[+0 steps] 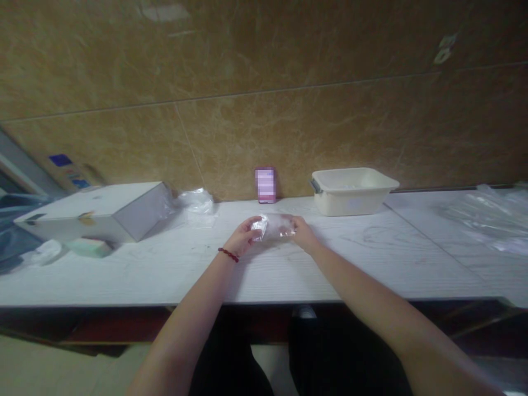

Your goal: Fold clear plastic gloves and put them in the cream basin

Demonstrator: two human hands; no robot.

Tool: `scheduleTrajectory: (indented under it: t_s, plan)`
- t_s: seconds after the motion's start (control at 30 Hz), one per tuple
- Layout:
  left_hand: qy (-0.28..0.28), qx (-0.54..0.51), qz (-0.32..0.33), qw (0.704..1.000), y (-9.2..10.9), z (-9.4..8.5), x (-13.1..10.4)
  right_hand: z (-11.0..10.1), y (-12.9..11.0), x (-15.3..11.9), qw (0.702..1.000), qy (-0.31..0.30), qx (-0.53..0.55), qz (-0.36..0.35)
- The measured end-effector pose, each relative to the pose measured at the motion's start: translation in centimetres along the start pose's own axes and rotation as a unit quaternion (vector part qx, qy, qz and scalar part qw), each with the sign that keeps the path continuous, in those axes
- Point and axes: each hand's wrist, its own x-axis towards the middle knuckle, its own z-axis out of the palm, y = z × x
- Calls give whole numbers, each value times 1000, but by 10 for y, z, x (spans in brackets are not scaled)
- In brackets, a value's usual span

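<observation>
Between my two hands, just above the white wood-grain table [272, 280], is a small clear plastic bag [274, 226]. My left hand [243, 235], with a dark red bead bracelet on the wrist, pinches the bag's left end. At the right end, my right hand [304, 234] has its fingers closed on the plastic. The bag looks shiny and see-through; whether anything lies inside I cannot tell. Behind it a phone [265, 185] leans upright against the wall, its screen lit and blurred out.
A cream plastic tub [355, 192] stands right of the phone. On the left are a white box [99, 212], crumpled clear plastic [197, 203] and a pale green block [88, 247]. Clear plastic sheets [490, 217] lie far right. A tiled wall [247, 126] closes off the back.
</observation>
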Motion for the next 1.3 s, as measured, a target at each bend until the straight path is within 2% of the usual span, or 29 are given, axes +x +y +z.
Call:
scheduleTrajectory:
  t_s: [0.17, 0.33, 0.43, 0.73, 0.9, 1.1, 1.3]
  plan:
    - [-9, -7, -10, 1000, 2, 1, -1, 0, -4, -2, 998, -56, -4, -4]
    - [-6, -15, -16, 1000, 2, 0, -1, -1, -7, -2, 997, -36, 48, 43]
    - [-7, -15, -22, 1000, 3, 0, -2, -2, -10, -3, 990, -46, 109, 74]
    - [-6, -1, -25, 1000, 1, 2, -1, -1, -10, -2, 974, -45, 197, 99]
    - [17, -5, -8, 1000, 0, 5, 0, -1, -8, -1, 978, -32, 172, 112]
    - [19, 10, -36, 999, 2, 3, 0, 1, -6, -1, 981, -14, 161, 108]
    - [54, 17, -47, 997, 0, 0, 0, -1, -11, -3, 962, -20, 236, 138]
